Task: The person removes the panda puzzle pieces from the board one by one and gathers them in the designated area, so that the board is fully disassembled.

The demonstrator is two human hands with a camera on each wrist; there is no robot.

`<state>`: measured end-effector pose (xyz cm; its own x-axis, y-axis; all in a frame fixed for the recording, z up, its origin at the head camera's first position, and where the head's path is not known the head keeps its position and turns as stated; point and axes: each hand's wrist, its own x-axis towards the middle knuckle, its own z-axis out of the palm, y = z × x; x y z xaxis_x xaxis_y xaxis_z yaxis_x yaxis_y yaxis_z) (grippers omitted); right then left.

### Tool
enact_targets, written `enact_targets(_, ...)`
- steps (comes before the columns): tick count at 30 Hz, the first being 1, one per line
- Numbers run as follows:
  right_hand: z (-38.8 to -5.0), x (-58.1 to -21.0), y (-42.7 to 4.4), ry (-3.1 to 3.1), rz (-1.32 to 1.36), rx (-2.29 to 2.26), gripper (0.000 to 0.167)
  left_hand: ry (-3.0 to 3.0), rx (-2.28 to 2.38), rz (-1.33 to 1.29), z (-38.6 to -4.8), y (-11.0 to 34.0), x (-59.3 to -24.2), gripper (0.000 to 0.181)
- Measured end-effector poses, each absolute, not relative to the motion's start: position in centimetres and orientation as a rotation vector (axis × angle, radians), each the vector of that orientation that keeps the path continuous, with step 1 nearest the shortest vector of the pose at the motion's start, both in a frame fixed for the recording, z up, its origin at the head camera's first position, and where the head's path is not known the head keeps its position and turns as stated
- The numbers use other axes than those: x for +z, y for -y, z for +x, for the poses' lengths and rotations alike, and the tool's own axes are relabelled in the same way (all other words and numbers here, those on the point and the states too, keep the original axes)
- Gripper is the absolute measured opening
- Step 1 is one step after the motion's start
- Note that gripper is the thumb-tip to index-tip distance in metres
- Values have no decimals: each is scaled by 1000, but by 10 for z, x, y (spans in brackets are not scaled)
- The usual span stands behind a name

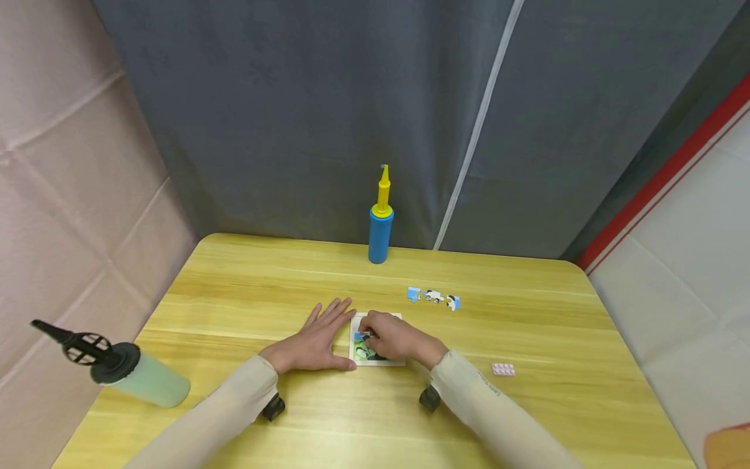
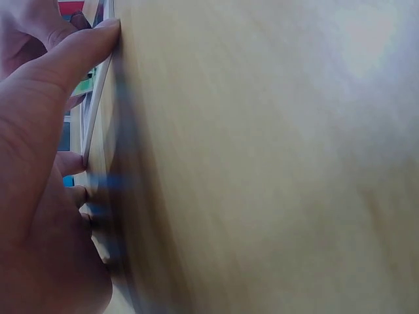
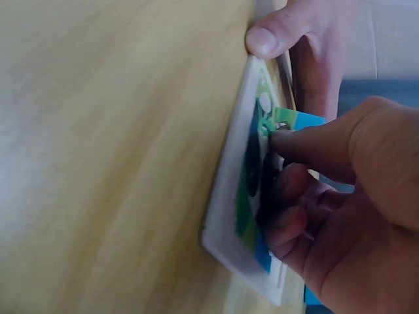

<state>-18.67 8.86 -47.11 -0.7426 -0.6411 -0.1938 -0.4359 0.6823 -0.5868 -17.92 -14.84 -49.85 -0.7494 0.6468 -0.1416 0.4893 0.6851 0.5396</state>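
- The puzzle tray (image 3: 222, 242) lies mid-table, partly filled with green, black and white picture pieces; the right hand covers some of them.
- The left hand (image 1: 313, 342) is spread flat on the table (image 1: 246, 267), thumb and forefinger touching the tray's left side.
- The right hand (image 1: 395, 335) pinches a puzzle piece (image 3: 306, 120) – green and blue – over the tray.
- Three loose pieces (image 1: 433, 296) lie beyond the tray, to the right; a pink brick (image 1: 503, 369) sits well apart.
- A blue-and-yellow pump (image 1: 381, 236) stands near the back edge, a capped bottle (image 1: 143, 378) by the left edge.
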Motion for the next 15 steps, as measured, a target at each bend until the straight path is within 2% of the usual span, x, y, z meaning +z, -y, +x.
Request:
enact_targets(7,-186,-477,-95,-2486,-887,-846,19,-2583,710,903,-179,150,-501,110)
enact_targets(15,-190,-467,-115,-2587,-793,-937,25,-2595,689,909,-177,147,-500,112)
